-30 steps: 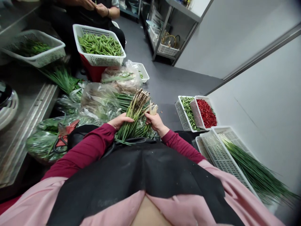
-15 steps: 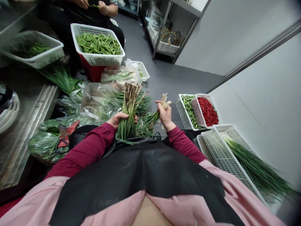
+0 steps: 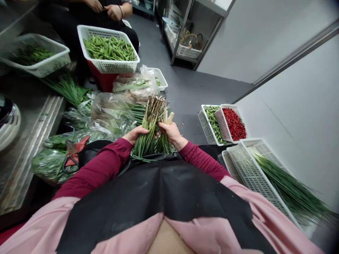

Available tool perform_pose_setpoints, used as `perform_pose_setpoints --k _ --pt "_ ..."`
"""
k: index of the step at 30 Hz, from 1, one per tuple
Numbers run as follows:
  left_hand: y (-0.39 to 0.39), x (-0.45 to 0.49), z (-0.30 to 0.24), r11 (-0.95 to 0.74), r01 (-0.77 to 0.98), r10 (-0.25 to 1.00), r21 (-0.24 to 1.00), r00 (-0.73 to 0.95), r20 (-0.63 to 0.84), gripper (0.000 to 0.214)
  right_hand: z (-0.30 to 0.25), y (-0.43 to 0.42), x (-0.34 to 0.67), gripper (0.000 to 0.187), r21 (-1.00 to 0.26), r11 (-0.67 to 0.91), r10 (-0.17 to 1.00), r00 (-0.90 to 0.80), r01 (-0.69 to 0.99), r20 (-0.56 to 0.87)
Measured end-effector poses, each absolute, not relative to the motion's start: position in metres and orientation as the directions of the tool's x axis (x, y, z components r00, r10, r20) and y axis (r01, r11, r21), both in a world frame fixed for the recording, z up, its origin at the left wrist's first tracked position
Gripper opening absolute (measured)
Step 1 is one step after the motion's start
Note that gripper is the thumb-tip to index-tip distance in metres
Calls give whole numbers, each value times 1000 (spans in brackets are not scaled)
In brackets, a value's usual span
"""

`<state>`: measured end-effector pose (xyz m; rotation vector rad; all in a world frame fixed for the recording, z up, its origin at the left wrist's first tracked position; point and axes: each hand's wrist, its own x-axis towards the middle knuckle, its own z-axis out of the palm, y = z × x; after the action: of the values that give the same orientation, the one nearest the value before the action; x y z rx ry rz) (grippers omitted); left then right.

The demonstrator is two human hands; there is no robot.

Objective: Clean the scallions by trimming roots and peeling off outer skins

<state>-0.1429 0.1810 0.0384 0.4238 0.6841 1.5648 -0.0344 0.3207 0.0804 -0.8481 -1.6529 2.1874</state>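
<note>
Our right hand (image 3: 171, 133) sits farther left than before, curled round pale-ended stalks (image 3: 166, 118); our left hand (image 3: 135, 134) clasps a brown-ended bunch (image 3: 152, 118).

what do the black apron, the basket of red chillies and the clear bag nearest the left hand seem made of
Black apron: perhaps coated fabric or rubber; smooth, dull sheen, soft folds.
Basket of red chillies: probably moulded white plastic, with regular holes.
Clear bag nearest the left hand: likely thin, glossy plastic film, being see-through and crinkled.
</note>
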Motion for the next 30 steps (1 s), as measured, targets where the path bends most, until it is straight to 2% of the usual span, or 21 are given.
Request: perform_pose_setpoints --k 6,12,16,22,26,30 --pt "183 -143 36 -14 -759 976 651 -153 -157 50 77 316 -35 31 -923 -383 590 -761 33 -272" --pt "184 -138 35 17 -783 987 622 -87 -136 52 74 320 -37 32 -927 -339 578 -743 158 -338" --pt "184 -137 34 22 -788 990 615 -68 -122 53 70 318 -37 29 -937 -322 621 -716 137 -318" --pt "182 -145 30 23 -775 991 631 -65 -115 58 75 340 -35 18 -999 -29 854 -519 32 -42" --pt "178 -148 33 -5 -767 988 641 -102 -114 60 85 376 -31 14 -994 97 933 -353 53 72" --pt "172 -149 39 -38 -769 981 639 -151 -123 60 105 429 -11 11 -957 259 958 -157 128 239"
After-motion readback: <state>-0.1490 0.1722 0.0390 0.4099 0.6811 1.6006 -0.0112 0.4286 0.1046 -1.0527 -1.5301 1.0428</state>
